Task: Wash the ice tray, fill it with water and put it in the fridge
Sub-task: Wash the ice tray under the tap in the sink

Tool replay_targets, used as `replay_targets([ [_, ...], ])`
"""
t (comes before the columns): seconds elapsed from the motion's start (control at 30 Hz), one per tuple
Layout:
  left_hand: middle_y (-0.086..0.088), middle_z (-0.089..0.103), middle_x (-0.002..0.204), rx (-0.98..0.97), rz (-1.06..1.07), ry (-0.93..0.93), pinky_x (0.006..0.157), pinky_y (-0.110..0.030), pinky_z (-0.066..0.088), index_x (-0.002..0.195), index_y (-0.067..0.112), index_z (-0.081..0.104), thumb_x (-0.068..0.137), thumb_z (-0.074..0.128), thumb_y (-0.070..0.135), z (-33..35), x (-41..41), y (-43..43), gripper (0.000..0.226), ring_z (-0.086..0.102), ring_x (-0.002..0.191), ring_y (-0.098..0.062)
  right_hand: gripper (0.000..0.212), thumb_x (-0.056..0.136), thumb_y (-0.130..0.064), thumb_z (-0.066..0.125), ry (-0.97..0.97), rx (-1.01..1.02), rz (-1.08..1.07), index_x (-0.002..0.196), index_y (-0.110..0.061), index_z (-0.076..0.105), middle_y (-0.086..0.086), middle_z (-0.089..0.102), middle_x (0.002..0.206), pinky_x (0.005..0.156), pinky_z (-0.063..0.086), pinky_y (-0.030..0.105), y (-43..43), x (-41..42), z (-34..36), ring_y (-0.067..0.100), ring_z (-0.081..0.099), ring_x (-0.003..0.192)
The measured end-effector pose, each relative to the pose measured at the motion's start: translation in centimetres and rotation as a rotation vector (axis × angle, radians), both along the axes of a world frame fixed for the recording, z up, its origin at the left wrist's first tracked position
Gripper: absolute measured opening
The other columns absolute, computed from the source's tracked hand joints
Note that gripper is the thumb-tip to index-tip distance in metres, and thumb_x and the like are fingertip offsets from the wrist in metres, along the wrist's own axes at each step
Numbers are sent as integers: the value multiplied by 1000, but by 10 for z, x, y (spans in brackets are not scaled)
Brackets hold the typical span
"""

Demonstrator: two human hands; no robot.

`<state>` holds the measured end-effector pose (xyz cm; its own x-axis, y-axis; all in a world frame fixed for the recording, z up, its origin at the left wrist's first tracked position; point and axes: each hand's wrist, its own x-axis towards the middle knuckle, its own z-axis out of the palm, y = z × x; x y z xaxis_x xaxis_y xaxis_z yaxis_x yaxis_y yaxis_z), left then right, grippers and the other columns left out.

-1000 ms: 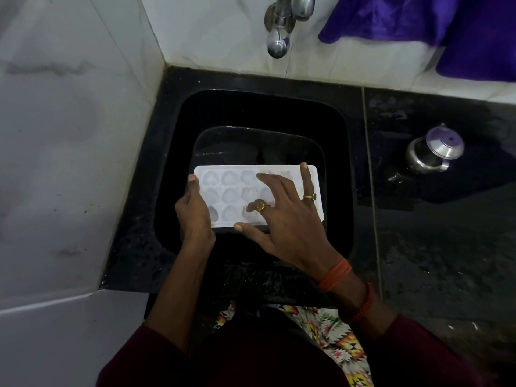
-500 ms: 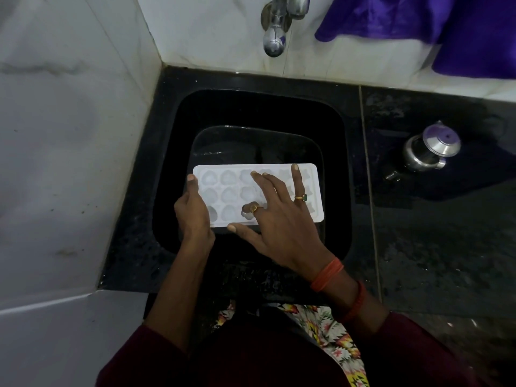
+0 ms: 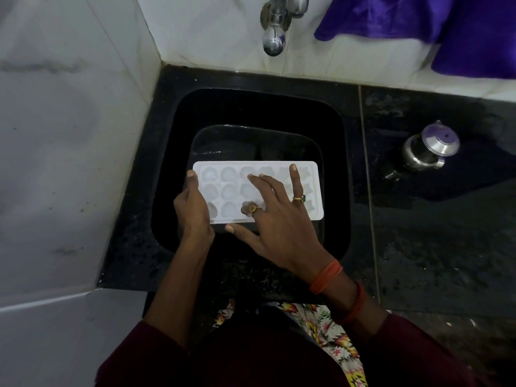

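A white ice tray (image 3: pixel 223 177) with heart-shaped cells is held level over the black sink (image 3: pixel 335 129). My left hand (image 3: pixel 194 208) grips its left end, thumb lying on the rim. My right hand (image 3: pixel 276 213) lies spread on top of the tray, fingers mostly straight and touching the cells, the index finger bent down into one cell and the thumb off the near edge. The right part of the tray is partly hidden under that hand. A chrome tap (image 3: pixel 275 37) sticks out of the wall above the sink; no water runs from it.
A dark square basin (image 3: pixel 279 141) sits inside the sink below the tray. A steel lidded jug (image 3: pixel 427 152) stands on the wet black counter (image 3: pixel 432 247) to the right. Purple cloth (image 3: pixel 446 29) hangs at the back right. White tiled walls close the left and back.
My right hand has slid a little leftward over the tray's cells, fingers rubbing the surface. The left hand and the tray have stayed almost in place.
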<state>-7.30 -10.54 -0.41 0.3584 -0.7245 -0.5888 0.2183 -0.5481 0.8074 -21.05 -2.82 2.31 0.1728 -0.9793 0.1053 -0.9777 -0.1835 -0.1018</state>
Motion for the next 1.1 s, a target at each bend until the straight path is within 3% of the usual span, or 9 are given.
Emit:
replay_targets([
  [0.17,1,74,89,1,0,-2,75,-36,61,86,22,67,101,51,52,0,0,0,37,73,83,-20,71,97,-73,32,-1,-9,11,108,-20,78,11,49,153,124,-10,57,1,-1,-1,27,41,144],
  [0.37,4,73,84,-3,5,1,67,-31,59,85,23,67,101,50,50,1,-1,1,36,72,77,-17,71,97,-73,32,-10,-13,17,107,-20,78,10,51,151,125,-5,58,1,-2,-3,26,41,144],
  [0.7,-1,76,93,14,-13,-10,77,-39,62,93,21,71,100,51,54,-4,0,1,39,75,88,-24,63,98,-69,39,-47,-58,9,106,-21,79,7,56,146,125,1,60,2,-6,-4,24,46,140],
  [0.8,1,75,91,23,-11,-30,85,-44,61,88,24,69,99,51,56,-5,-1,1,38,73,88,-23,65,98,-71,38,-22,-17,4,110,-21,78,7,55,146,125,-2,59,5,-5,-7,23,44,141],
  [1.0,4,75,88,41,-6,-43,86,-45,60,85,26,70,97,52,58,-8,-2,3,39,73,86,-22,61,97,-69,44,-41,-62,13,104,-20,79,9,58,144,125,0,60,4,-9,-5,25,47,139],
  [1.1,4,75,86,42,-5,-31,80,-40,61,86,25,69,99,51,56,-7,-2,3,38,73,84,-22,61,97,-69,44,-21,-53,22,103,-20,79,10,57,144,125,0,60,3,-10,-3,26,47,139],
])
